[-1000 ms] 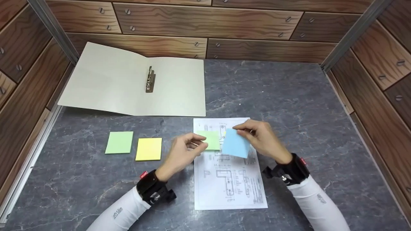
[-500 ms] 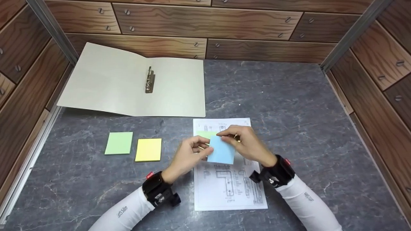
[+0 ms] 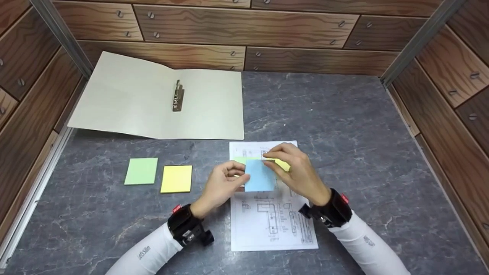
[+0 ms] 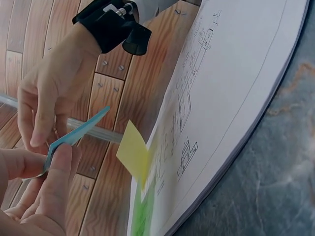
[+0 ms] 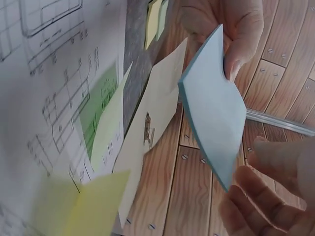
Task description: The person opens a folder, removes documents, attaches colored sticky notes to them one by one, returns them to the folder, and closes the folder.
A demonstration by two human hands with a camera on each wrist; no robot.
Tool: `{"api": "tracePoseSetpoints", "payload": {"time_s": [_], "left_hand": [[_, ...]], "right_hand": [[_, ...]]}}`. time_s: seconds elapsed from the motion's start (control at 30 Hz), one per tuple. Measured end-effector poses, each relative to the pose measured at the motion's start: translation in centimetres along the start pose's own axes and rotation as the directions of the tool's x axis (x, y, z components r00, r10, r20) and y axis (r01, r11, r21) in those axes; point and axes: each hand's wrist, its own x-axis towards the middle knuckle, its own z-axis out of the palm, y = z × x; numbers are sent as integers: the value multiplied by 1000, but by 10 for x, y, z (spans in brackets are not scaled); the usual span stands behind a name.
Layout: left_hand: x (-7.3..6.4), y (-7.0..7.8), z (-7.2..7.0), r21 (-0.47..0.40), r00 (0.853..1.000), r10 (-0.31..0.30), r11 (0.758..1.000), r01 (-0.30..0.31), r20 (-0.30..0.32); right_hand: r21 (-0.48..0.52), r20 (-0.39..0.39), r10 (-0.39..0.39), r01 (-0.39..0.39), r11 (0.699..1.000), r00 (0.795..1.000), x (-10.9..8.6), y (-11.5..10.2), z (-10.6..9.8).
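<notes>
A blue sticky note pad (image 3: 258,177) is held over a stack of printed drawing sheets (image 3: 252,238). My left hand (image 3: 219,185) pinches the pad by its left side; in the left wrist view the pad (image 4: 78,132) looks bent there. At its top edge is my right hand (image 3: 301,173), thumb and index finger parted around that edge. In the right wrist view the right fingertips (image 5: 241,177) are right at the pad's corner. Under the hands, a green sticky note (image 5: 101,115) and a yellow sticky note (image 4: 132,150) stick to the top sheet, partly raised.
A green sticky note pad (image 3: 141,171) and a yellow sticky note pad (image 3: 176,178) lie side by side on the dark marbled table (image 3: 336,114), left of the sheets. Behind them an open folder (image 3: 210,103) with a metal clip (image 3: 178,96) lies flat. Wood-patterned walls enclose the table.
The right hand has brought the blue pad left to the left hand, which now grips it. The right thumb and index finger have since parted at its top edge. The yellow note shows more.
</notes>
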Motion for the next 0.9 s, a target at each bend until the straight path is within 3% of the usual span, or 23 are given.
{"api": "tracePoseSetpoints", "payload": {"time_s": [0.13, 0.33, 0.73, 0.9], "left_hand": [[0, 0, -2, -2, 1000, -13, 1000, 13, -1], [1, -1, -3, -14, 1000, -17, 1000, 17, 0], [1, -1, -5, -61, 999, -17, 998, 19, 29], [1, -1, -5, -52, 999, -19, 998, 21, 36]], "right_hand": [[-68, -8, -129, 128, 989, 992, -7, -5, 0], [-128, 41, -277, 280, 951, 960, -15, -12, 7], [-173, 118, -313, 330, 928, 942, -23, -14, 20], [-167, 111, -325, 340, 925, 939, -24, -12, 23]]}}
